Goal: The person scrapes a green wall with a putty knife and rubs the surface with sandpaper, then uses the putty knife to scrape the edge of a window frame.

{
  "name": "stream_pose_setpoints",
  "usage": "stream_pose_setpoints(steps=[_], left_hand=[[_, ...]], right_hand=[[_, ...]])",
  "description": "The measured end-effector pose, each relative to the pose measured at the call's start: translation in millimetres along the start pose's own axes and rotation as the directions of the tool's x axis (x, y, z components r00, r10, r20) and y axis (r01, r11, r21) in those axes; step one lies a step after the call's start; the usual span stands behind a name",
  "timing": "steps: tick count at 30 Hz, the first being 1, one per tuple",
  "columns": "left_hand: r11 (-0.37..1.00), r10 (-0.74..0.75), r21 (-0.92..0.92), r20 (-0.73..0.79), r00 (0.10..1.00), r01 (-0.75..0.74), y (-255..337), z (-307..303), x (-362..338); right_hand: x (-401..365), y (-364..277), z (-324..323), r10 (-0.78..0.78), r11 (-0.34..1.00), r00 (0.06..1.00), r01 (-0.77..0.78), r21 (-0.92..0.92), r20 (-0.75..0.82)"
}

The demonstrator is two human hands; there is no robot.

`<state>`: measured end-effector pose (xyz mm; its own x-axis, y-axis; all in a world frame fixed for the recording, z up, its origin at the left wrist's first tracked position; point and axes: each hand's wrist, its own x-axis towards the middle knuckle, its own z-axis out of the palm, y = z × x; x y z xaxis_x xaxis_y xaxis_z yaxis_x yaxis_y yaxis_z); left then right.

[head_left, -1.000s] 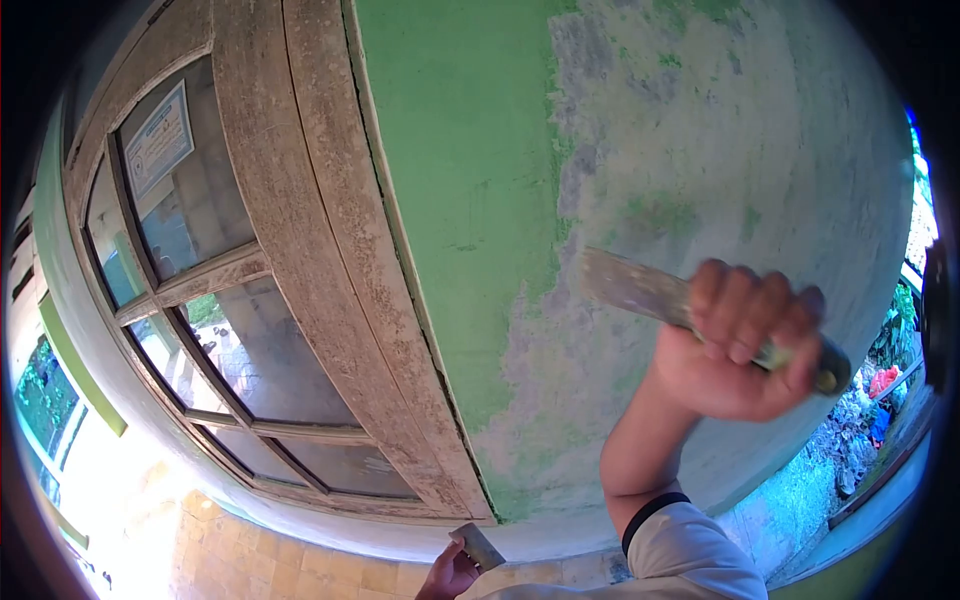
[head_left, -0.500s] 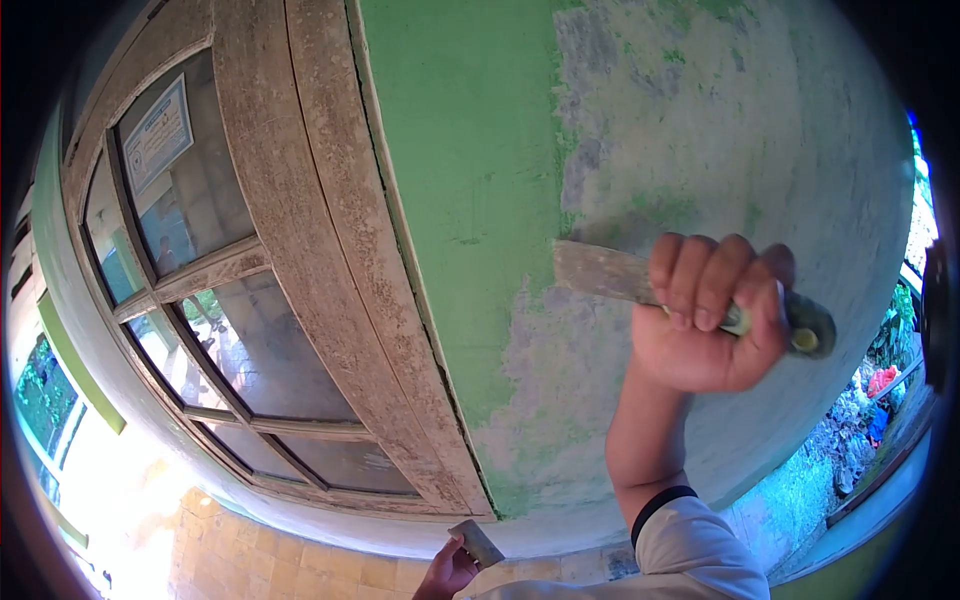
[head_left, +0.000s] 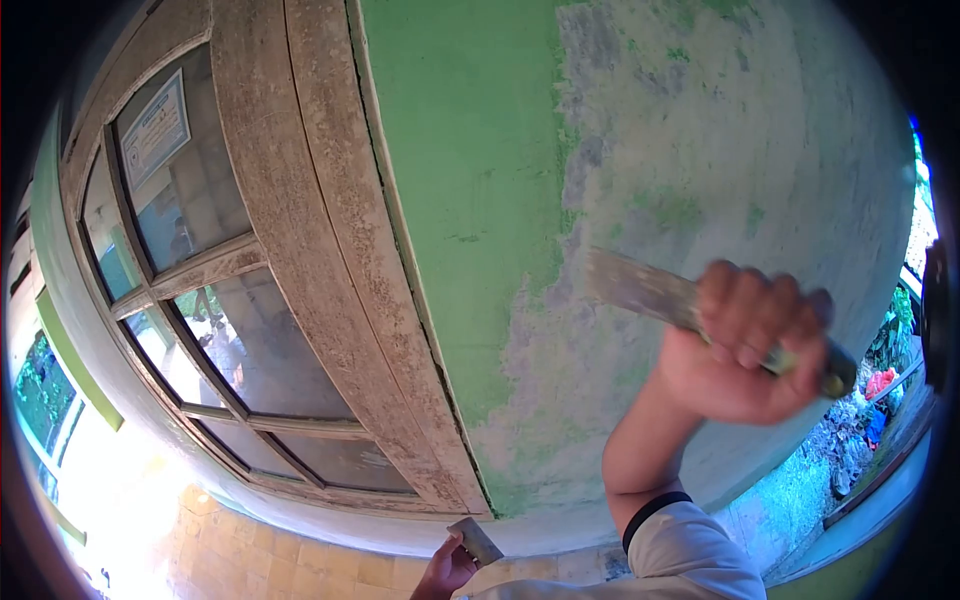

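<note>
My right hand [head_left: 745,345] is wrapped round the handle of a scraper [head_left: 638,284], slightly blurred. Its wide, worn blade points left across the wall, over the pale patch [head_left: 690,120] where the green paint is mostly gone. The blade's tip lies a little right of the ragged edge of the green paint [head_left: 460,180]. Low in the view, my left hand [head_left: 446,574] grips a flat, grey, rectangular piece [head_left: 476,542] by its side, close to the bottom corner of the wooden frame.
A weathered wooden window frame [head_left: 330,230] with glass panes stands left of the painted wall. One pane carries a paper notice [head_left: 156,128]. Yellowish floor tiles [head_left: 290,550] run below. Foliage and a red item [head_left: 880,383] show beyond the wall's right edge.
My right hand and the scraper have moved right and slightly down, away from the edge of the green paint. My left hand stays nearly where it was.
</note>
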<state>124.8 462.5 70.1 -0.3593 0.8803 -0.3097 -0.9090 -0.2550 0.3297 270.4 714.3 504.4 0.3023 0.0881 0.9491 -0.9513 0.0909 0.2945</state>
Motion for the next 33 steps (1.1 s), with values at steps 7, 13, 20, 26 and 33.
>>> stream_pose_setpoints(steps=[7,13,20,26,33], left_hand=[[1.000,0.002,0.014,0.007,1.000,-0.002,2.4,1.9,-3.4],[1.000,-0.004,-0.008,-0.019,1.000,0.004,-1.4,-7.7,-3.4],[1.000,0.003,-0.002,0.004,1.000,-0.003,-0.1,-4.9,-4.9],[1.000,-0.009,0.004,0.010,1.000,0.009,-1.2,-14.4,-1.5],[1.000,-0.009,0.014,-0.009,1.000,0.009,-2.5,-6.4,-3.0]], right_hand=[[0.1,11.6,-4.4,0.043,0.999,0.998,-0.044,-0.013,-0.050],[-7.1,28.7,-5.0,0.104,0.994,0.993,-0.105,-0.013,-0.064],[-2.2,10.3,-1.9,0.011,0.999,1.000,-0.011,-0.042,-0.011],[2.1,13.7,-0.5,0.026,0.999,0.999,-0.027,-0.042,-0.031],[0.3,25.8,-1.2,0.108,0.993,0.994,-0.109,-0.050,-0.032]])
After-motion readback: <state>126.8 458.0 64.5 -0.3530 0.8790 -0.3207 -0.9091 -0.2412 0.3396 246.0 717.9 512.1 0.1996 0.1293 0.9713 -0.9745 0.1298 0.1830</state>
